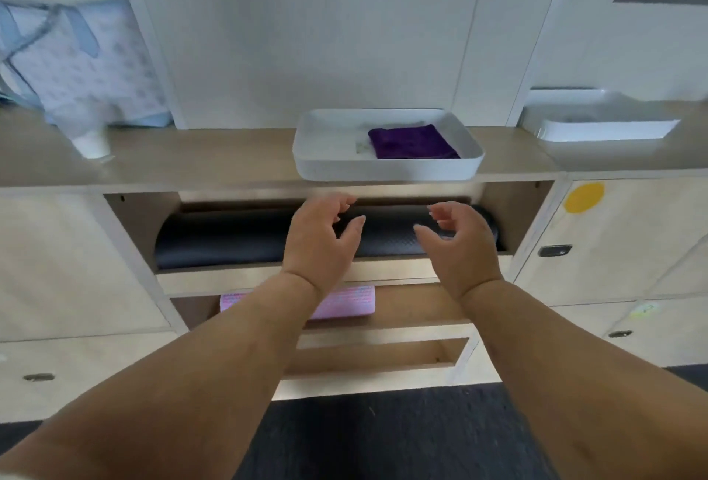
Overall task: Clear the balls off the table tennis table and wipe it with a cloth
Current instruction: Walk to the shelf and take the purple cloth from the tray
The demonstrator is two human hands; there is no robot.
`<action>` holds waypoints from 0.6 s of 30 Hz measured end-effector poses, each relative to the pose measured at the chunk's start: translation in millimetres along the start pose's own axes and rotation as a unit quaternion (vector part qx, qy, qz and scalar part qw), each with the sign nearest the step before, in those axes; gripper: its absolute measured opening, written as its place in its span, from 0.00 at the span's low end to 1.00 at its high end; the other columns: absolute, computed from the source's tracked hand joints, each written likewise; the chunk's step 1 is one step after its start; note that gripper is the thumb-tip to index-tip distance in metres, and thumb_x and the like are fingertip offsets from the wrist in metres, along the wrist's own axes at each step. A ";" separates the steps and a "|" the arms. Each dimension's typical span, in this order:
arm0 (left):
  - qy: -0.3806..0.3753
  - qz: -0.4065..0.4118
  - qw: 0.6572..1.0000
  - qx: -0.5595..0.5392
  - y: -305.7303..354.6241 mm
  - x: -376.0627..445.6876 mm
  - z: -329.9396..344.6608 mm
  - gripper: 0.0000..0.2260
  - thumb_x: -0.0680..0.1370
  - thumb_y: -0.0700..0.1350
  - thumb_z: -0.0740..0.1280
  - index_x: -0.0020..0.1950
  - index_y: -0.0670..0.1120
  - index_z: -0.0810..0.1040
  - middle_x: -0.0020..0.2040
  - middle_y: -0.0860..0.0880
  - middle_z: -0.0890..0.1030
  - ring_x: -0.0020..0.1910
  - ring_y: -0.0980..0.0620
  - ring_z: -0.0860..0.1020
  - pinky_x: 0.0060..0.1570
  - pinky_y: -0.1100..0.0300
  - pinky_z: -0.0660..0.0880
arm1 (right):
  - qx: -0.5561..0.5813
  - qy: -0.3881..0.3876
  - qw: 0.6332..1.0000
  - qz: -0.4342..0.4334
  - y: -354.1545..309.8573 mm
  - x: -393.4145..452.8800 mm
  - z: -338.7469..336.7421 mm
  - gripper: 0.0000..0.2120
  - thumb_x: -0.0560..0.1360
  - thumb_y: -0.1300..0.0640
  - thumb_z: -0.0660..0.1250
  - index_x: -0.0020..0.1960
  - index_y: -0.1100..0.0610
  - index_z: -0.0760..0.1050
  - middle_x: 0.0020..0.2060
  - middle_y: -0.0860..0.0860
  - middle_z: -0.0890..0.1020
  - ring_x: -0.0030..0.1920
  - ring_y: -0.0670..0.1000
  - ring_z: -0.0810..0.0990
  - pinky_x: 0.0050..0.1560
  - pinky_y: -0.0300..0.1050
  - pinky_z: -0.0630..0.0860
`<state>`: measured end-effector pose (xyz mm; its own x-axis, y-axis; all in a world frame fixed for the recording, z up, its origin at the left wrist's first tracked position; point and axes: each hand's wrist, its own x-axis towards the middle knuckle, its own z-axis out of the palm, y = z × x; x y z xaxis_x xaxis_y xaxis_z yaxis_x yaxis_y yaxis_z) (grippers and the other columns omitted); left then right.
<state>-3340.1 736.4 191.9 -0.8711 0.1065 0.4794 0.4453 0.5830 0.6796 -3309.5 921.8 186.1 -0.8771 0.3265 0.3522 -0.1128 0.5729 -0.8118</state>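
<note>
A folded purple cloth [413, 142] lies in the right half of a white tray [318, 157] on top of a low wooden cabinet [214, 161]. My left hand [320, 242] and my right hand [458, 246] are both raised in front of the cabinet, just below the tray. The fingers of each are curled and apart, with nothing in them. The two hands face each other, a short gap between them. No table tennis table and no balls are in view.
A dark rolled mat [230, 238] fills the open shelf behind my hands. A pink pad [352, 301] lies on the shelf below. A patterned blue bag [80, 58] and a white cup [92, 144] stand at the left, a second white tray [597, 123] at the right.
</note>
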 end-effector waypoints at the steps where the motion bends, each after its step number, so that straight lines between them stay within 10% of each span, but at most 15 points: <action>1: 0.002 0.021 1.000 0.002 3.2 17.7 1.6 0.12 0.76 0.45 0.69 0.59 0.46 0.78 0.49 0.55 0.75 0.48 0.55 0.74 0.52 0.64 0.72 | 0.016 0.009 1.000 0.000 -2.4 13.4 2.2 0.12 0.74 0.56 0.71 0.55 0.51 0.74 0.52 0.49 0.78 0.54 0.49 0.76 0.56 0.43 0.76; 6: 0.025 0.078 0.997 0.008 22.0 92.3 18.5 0.12 0.77 0.47 0.69 0.59 0.46 0.78 0.51 0.56 0.75 0.50 0.54 0.74 0.56 0.57 0.75 | 0.032 0.041 0.998 -0.038 -21.2 82.3 4.5 0.12 0.75 0.56 0.71 0.55 0.49 0.72 0.52 0.46 0.77 0.53 0.47 0.75 0.51 0.29 0.69; 18: -0.019 -0.044 0.995 0.084 4.8 220.3 88.4 0.18 0.76 0.53 0.69 0.64 0.50 0.75 0.58 0.50 0.77 0.56 0.52 0.75 0.62 0.53 0.73 | -0.092 -0.069 0.992 -0.042 25.6 246.6 14.0 0.20 0.71 0.46 0.73 0.59 0.53 0.75 0.56 0.48 0.76 0.51 0.45 0.74 0.55 0.38 0.72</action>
<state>-3548.2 833.8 251.7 -0.9134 0.0775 0.3995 0.3295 0.7171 0.6142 -3535.2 1006.4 245.6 -0.9252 0.1737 0.3375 -0.1115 0.7256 -0.6790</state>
